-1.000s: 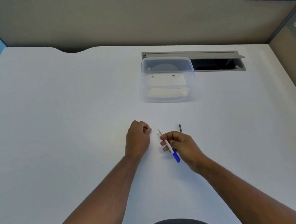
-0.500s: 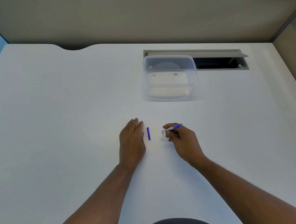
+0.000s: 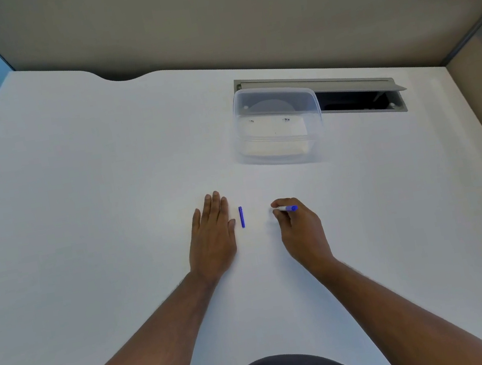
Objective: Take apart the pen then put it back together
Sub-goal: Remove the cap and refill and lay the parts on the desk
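A small blue pen cap (image 3: 241,217) lies on the white desk (image 3: 79,208), pointing away from me, between my two hands. My left hand (image 3: 212,239) rests flat on the desk just left of the cap, fingers stretched out, holding nothing. My right hand (image 3: 299,230) is closed around the white pen barrel (image 3: 285,208), which lies almost sideways in my fingertips with its blue end sticking out to the right. Most of the barrel is hidden by my fingers.
A clear plastic box (image 3: 278,127) stands farther back on the desk, right of centre. Behind it is an open cable slot (image 3: 356,99) in the desk. Beige partition walls close off the back and right side.
My left hand went from a fist to flat on the desk, and the blue cap now lies beside it. My right hand turned the pen barrel from pointing away to sideways.
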Motion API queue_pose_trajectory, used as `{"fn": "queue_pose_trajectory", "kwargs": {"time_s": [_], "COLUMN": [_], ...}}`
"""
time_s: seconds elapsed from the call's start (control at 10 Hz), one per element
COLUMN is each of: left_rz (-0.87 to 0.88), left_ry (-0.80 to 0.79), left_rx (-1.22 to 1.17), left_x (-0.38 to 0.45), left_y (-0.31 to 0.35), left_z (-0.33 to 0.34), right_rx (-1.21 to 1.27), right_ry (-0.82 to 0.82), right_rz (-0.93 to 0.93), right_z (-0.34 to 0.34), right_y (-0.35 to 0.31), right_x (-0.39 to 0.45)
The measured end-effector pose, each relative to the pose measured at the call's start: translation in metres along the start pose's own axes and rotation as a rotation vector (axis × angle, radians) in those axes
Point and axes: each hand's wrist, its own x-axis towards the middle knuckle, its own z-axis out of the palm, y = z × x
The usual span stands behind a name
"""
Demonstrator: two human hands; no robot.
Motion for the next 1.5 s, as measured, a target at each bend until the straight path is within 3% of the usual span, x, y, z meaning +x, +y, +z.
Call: {"fn": "queue_pose_trajectory", "kwargs": {"time_s": [0.2, 0.3, 0.5, 0.6, 0.8, 1.3, 1.5], "left_rz": [-0.002, -0.009, -0.008, -0.010, -0.010, -0.015, -0.014], "left_ry": [0.009, -0.007, -0.003, -0.005, -0.002, -0.004, 0.001], "left_rx": [0.005, -0.002, 0.013, 0.004, 0.005, -0.016, -0.019], "left_x": [-0.001, -0.001, 0.000, 0.000, 0.000, 0.000, -0.001], "left_y": [0.001, -0.001, 0.000, 0.000, 0.000, -0.001, 0.001], "left_z": [0.000, 0.000, 0.000, 0.000, 0.000, 0.000, -0.001], "right_rx": [0.067, 0.035, 0.126, 0.076, 0.069, 0.094, 0.005], "right_ry": [0.054, -0.090, -0.007, -0.073, -0.016, 0.252, 0.250], "right_rz": [0.000, 0.072, 0.091, 0.099, 0.090, -0.269, -0.340], "right_z": [-0.004, -0.003, -0.005, -0.006, -0.015, -0.040, -0.047], "right_y": [-0.003, -0.001, -0.006, -0.004, -0.012, -0.022, -0.023], "right_x": [-0.001, 0.000, 0.000, 0.001, 0.004, -0.028, -0.026]}}
